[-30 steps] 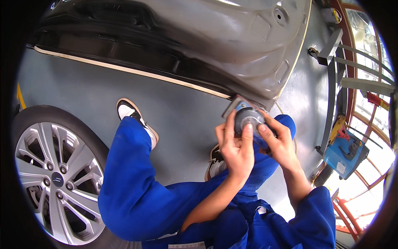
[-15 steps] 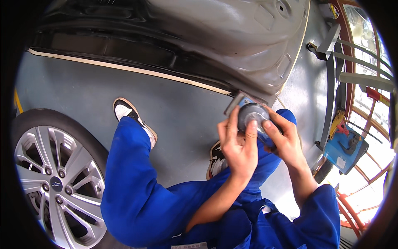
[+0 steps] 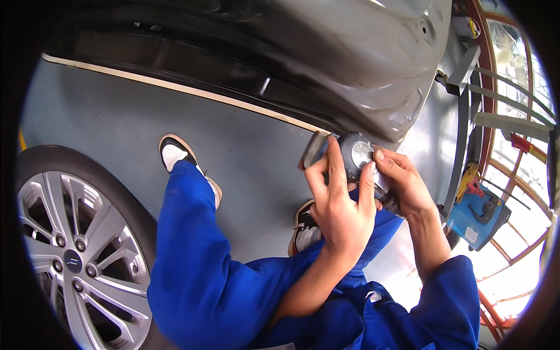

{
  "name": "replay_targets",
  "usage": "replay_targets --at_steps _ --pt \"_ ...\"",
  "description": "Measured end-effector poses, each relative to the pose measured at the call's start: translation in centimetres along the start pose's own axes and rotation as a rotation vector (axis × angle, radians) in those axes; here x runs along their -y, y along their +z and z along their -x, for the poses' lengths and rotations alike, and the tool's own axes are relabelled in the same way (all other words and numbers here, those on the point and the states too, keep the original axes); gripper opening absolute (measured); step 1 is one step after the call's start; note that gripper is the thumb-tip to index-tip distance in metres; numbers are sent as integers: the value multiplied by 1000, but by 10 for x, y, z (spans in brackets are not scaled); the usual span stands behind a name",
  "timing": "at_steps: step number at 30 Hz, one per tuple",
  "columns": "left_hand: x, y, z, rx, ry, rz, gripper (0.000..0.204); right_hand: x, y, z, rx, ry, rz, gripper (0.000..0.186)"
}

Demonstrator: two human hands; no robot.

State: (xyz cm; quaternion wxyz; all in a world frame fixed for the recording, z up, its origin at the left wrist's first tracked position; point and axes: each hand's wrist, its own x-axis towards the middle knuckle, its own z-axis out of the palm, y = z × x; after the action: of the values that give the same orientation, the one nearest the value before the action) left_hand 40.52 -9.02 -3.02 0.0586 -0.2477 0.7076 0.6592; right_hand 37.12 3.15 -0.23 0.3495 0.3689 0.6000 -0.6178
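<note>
A hand-held power sander (image 3: 360, 153) with a round dark head and a flat rectangular pad is between my two hands, tilted so the pad points left. My left hand (image 3: 345, 219) grips it from the near side, index finger along the head and thumb on top. On the right, my right hand (image 3: 409, 189) is closed round its body, thumb near the top and fingers partly hidden beneath. Just beyond the sander lies the corner of a large grey and black car body panel (image 3: 373, 70) with a pale edge strip. I cannot tell whether the pad touches it.
A car wheel (image 3: 73, 261) with silver spokes stands at the lower left. My shoes (image 3: 175, 153) rest on the grey floor (image 3: 251, 169). To the right are a grey metal frame (image 3: 464, 73), a blue box-like item (image 3: 475, 213) with tools on it, and bright windows (image 3: 507, 49).
The sander has turned in my hands, its pad swinging to the left. My left hand has shifted slightly right, and the panel sits a little differently in view.
</note>
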Motion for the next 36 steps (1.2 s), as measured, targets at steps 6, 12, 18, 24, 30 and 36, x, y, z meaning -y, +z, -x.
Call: replay_targets --at_steps 6,12,18,24,30,36 --pt "-1 3 21 63 162 -133 61 -14 -21 14 -155 -47 -25 38" --pt "8 10 16 -3 146 -12 64 -8 -26 -2 -61 -32 -66 39" --pt "15 -1 -4 -155 136 74 66 6 13 -24 25 -95 18 42" --pt "17 12 4 -92 164 152 66 6 -5 -8 -10 -60 -75 40" --pt "21 -9 -14 -211 166 124 65 14 33 -29 49 -102 50 43" --pt "27 10 5 -214 173 186 63 10 15 -8 -21 -146 185 46"
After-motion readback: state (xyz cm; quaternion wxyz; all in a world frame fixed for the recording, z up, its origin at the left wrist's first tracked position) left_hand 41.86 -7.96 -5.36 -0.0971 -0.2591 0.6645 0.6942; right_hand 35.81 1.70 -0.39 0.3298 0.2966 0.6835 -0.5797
